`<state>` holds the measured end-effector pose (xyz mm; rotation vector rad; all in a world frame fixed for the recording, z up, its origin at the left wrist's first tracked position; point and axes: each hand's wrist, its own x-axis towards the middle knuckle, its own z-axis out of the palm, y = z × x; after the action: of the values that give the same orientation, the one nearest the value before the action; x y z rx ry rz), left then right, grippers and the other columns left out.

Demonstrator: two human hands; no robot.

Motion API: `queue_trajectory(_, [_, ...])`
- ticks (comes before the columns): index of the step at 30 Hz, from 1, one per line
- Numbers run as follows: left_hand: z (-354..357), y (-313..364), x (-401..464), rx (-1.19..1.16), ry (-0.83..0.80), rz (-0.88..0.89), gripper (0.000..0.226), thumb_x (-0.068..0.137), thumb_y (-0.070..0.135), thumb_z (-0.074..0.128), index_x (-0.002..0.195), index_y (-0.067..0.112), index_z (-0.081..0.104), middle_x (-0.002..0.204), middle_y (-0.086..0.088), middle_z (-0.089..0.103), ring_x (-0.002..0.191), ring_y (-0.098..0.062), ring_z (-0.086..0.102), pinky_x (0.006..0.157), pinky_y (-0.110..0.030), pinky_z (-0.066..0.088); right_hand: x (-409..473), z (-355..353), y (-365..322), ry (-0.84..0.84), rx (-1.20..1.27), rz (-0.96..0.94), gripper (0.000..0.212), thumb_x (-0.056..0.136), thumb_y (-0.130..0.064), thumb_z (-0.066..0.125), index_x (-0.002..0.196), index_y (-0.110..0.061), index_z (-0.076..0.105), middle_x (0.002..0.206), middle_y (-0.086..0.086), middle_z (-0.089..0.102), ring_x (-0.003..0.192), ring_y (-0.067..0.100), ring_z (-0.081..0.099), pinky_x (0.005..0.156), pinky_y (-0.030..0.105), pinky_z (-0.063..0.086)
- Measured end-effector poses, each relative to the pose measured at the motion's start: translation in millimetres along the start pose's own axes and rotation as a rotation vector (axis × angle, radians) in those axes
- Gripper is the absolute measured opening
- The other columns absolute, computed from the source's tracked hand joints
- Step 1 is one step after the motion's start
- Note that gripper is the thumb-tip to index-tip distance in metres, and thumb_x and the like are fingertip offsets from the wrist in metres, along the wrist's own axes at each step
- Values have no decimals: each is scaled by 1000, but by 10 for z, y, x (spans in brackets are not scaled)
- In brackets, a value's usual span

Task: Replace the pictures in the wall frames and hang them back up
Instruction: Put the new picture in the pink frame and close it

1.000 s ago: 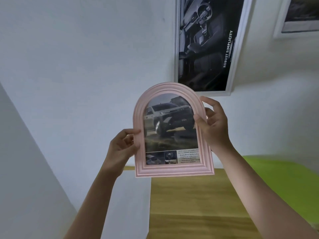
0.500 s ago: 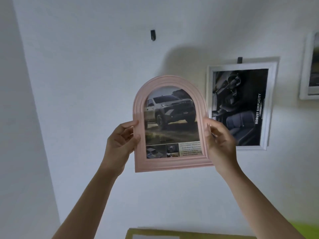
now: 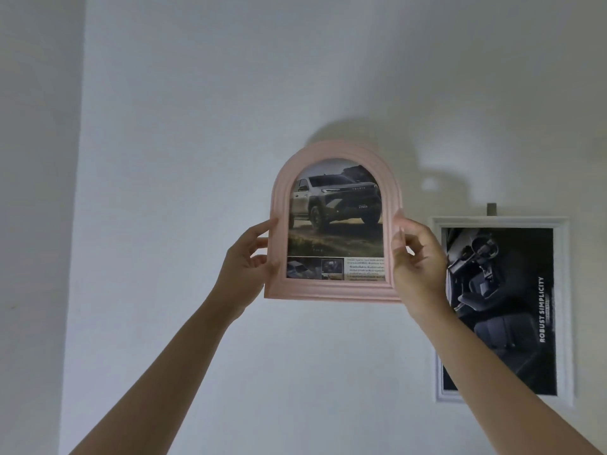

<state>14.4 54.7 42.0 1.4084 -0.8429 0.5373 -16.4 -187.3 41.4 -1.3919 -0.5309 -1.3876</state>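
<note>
Raised higher, pink arched frame (image 3: 335, 290) gripped by both hands (image 3: 244, 274) (image 3: 418, 264), beside white frame (image 3: 561, 310).

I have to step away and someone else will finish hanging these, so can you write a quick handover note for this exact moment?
Left hand: grips the left edge of the pink arched frame.
Right hand: grips its right edge.
The frame is upright, held up in front of the white wall. Whether it touches the wall or has caught a hook cannot be seen.
Done: the truck picture is in the pink frame. The white rectangular frame with the car interior picture hangs to the right from its hook.
Left: seat the pink frame on its hook, check that it holds, let go.
</note>
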Motion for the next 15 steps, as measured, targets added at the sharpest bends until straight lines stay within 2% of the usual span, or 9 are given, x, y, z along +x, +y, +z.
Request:
queue_trajectory(5, [54,-199,227,-3,51,-20,59,85,-9,55,120,39,53,116,-11,58,86,-23,60,62,-24,56,175,102,283,-16,-7,11,24,93,0,49,110,-15,58,107,-11,61,95,-5,60,79,7,43])
queue_trajectory(9, [49,-387,219,4,76,-44,59,86,-8,55,118,41,53,117,-7,57,91,-27,61,62,-27,58,122,132,427,-51,-18,38,26,92,2,49,112,-12,58,109,-1,62,98,3,60,81,7,44])
queue_trajectory(12, [26,-485,203,11,74,-61,58,87,-7,55,120,40,53,119,-6,57,92,-28,61,64,-30,59,58,148,488,-64,-8,46,29,92,3,49,110,-17,57,109,1,62,96,-1,59,81,7,44])
queue_trajectory(15, [0,-526,218,20,74,-52,59,87,-8,53,120,40,53,117,-3,57,91,-26,62,64,-29,59,27,168,525,-70,-2,55,33,92,3,49,109,-24,57,111,2,62,98,4,60,81,7,43])
